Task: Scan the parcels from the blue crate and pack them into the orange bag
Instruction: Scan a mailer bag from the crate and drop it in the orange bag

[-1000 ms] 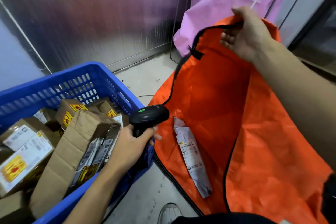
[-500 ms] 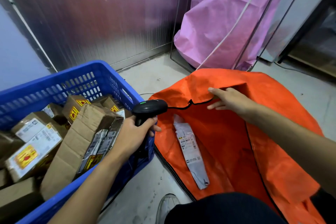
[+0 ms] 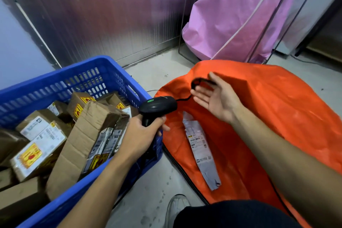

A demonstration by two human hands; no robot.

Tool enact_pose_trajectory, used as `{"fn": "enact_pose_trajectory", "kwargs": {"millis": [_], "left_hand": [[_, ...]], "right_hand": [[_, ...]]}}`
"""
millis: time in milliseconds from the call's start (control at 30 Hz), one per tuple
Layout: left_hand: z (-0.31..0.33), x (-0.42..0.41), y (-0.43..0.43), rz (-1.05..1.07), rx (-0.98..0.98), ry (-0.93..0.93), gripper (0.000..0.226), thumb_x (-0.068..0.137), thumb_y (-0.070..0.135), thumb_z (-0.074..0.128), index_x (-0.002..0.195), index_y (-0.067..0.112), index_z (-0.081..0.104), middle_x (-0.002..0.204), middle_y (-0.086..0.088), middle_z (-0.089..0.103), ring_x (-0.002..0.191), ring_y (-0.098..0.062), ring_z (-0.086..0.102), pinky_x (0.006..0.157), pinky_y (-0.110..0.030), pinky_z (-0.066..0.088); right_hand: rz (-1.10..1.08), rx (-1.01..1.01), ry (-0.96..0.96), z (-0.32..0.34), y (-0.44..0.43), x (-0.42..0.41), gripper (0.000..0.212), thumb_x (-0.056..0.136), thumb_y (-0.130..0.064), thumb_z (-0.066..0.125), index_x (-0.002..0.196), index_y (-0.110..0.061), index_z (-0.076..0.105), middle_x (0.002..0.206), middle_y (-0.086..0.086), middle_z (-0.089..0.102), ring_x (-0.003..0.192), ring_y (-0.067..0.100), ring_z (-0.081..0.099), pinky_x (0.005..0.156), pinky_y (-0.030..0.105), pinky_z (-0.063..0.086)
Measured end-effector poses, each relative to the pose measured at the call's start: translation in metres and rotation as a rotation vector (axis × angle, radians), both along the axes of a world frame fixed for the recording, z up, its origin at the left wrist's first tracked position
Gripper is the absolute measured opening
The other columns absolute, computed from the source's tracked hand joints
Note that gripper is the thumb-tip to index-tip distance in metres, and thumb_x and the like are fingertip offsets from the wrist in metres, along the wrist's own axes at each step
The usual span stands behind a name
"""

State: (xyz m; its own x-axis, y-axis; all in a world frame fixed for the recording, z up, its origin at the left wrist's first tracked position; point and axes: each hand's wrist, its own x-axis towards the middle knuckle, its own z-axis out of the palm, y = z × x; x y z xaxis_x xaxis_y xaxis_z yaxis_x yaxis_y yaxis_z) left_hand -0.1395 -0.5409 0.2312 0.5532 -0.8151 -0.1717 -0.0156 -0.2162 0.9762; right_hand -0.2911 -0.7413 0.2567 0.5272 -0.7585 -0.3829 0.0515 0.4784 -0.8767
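Observation:
The blue crate [image 3: 55, 83] stands at the left, filled with several brown cardboard parcels [image 3: 87, 131] bearing white and yellow labels. My left hand [image 3: 140, 135] grips the handle of a black barcode scanner [image 3: 157, 106] over the crate's right corner. The orange bag [image 3: 277, 116] lies flat on the floor at the right, its black-zipped mouth open. Inside it lies one grey plastic mailer [image 3: 201, 153] with a white label. My right hand [image 3: 216, 98] hovers over the bag's mouth, palm up, fingers straight, holding nothing.
A pink bag [image 3: 231, 15] hangs on a metal wire frame at the back right. A ribbed metal wall [image 3: 111, 15] runs behind the crate. My shoe [image 3: 175, 207] and dark trouser knee sit on the grey concrete floor [image 3: 148, 181] between crate and bag.
My right hand let go of the bag's raised edge and came down; the bag has collapsed flat. The hand now turns palm up. My left hand still holds the scanner.

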Motion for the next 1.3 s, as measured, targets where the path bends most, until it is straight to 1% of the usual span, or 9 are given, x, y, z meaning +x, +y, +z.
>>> {"fn": "enact_pose_trajectory", "kwargs": {"millis": [167, 267, 400, 567, 667, 767, 900, 1033, 1300], "left_hand": [[-0.002, -0.002, 0.000, 0.004, -0.008, -0.013, 0.017, 0.097, 0.019, 0.069, 0.087, 0.007, 0.075, 0.080, -0.008, 0.079, 0.069, -0.019, 0.065, 0.081, -0.046, 0.057], [-0.002, 0.000, 0.000, 0.007, -0.004, -0.012, 0.015, 0.097, 0.019, 0.069, 0.089, 0.009, 0.075, 0.080, -0.008, 0.080, 0.070, -0.021, 0.066, 0.082, -0.049, 0.057], [0.000, -0.001, 0.001, -0.008, -0.006, -0.014, 0.013, 0.097, 0.019, 0.069, 0.091, 0.009, 0.074, 0.080, -0.007, 0.080, 0.070, -0.021, 0.065, 0.082, -0.048, 0.058], [0.001, 0.001, 0.002, -0.031, 0.017, -0.030, 0.017, 0.098, 0.022, 0.068, 0.093, 0.007, 0.073, 0.081, -0.006, 0.080, 0.069, -0.020, 0.065, 0.080, -0.044, 0.057], [0.006, 0.000, 0.005, -0.069, 0.044, -0.081, 0.019, 0.100, 0.025, 0.067, 0.097, 0.008, 0.072, 0.082, -0.003, 0.080, 0.069, -0.018, 0.067, 0.079, -0.037, 0.056], [0.012, -0.002, 0.012, -0.140, 0.105, -0.142, 0.019, 0.099, 0.028, 0.067, 0.092, 0.012, 0.073, 0.081, 0.000, 0.080, 0.069, -0.020, 0.069, 0.080, -0.039, 0.057], [0.024, -0.003, 0.030, -0.205, 0.164, -0.186, 0.018, 0.099, 0.029, 0.067, 0.093, 0.012, 0.072, 0.081, -0.001, 0.080, 0.067, -0.017, 0.068, 0.080, -0.043, 0.057], [0.053, 0.006, 0.053, -0.201, 0.133, -0.178, 0.011, 0.100, 0.025, 0.067, 0.104, 0.016, 0.070, 0.084, -0.005, 0.080, 0.065, -0.019, 0.067, 0.077, -0.044, 0.057], [0.136, 0.031, 0.135, -0.087, 0.111, -0.227, 0.010, 0.099, 0.022, 0.068, 0.108, 0.019, 0.071, 0.089, -0.008, 0.080, 0.068, -0.022, 0.068, 0.072, -0.034, 0.056]], "right_hand": [[-0.069, -0.612, 0.234, 0.057, -0.028, 0.038, 0.034, 0.104, -0.047, 0.044, 0.109, -0.039, 0.077, 0.127, -0.020, 0.069, 0.122, 0.004, 0.061, 0.115, 0.030, 0.039], [-0.069, -0.775, 0.351, 0.081, -0.032, 0.040, 0.037, 0.107, -0.035, 0.044, 0.136, -0.029, 0.066, 0.145, -0.013, 0.058, 0.125, -0.008, 0.047, 0.097, 0.007, 0.036], [0.049, -0.818, 0.630, 0.060, -0.028, 0.021, 0.044, 0.109, -0.040, 0.040, 0.140, -0.017, 0.061, 0.146, 0.006, 0.057, 0.125, 0.012, 0.051, 0.084, 0.016, 0.031], [0.413, -0.783, 0.656, -0.006, -0.008, -0.004, 0.055, 0.105, -0.060, 0.036, 0.147, -0.028, 0.052, 0.143, -0.011, 0.052, 0.138, 0.011, 0.047, 0.122, 0.034, 0.027], [0.490, -0.699, 0.702, -0.040, 0.009, -0.015, 0.098, 0.078, -0.095, 0.032, 0.152, -0.032, 0.045, 0.153, -0.010, 0.049, 0.138, 0.013, 0.050, 0.122, 0.042, 0.032], [0.457, -0.513, 0.698, -0.069, 0.012, -0.027, 0.114, 0.069, -0.103, 0.036, 0.156, -0.029, 0.037, 0.158, -0.004, 0.045, 0.139, 0.014, 0.050, 0.119, 0.045, 0.037], [0.653, -0.340, 0.773, -0.057, 0.053, -0.045, 0.078, 0.100, -0.072, 0.030, 0.159, -0.019, 0.029, 0.148, 0.012, 0.055, 0.118, 0.023, 0.063, 0.107, 0.043, 0.047], [0.997, -0.271, 0.952, -0.038, 0.080, -0.061, 0.075, 0.105, -0.062, 0.033, 0.146, -0.002, 0.050, 0.126, 0.014, 0.072, 0.113, 0.024, 0.069, 0.108, 0.041, 0.049], [0.786, -0.583, 0.881, 0.072, 0.076, -0.039, 0.045, 0.105, -0.050, 0.046, 0.117, -0.011, 0.064, 0.105, 0.014, 0.078, 0.093, 0.023, 0.072, 0.078, 0.027, 0.053]]}}
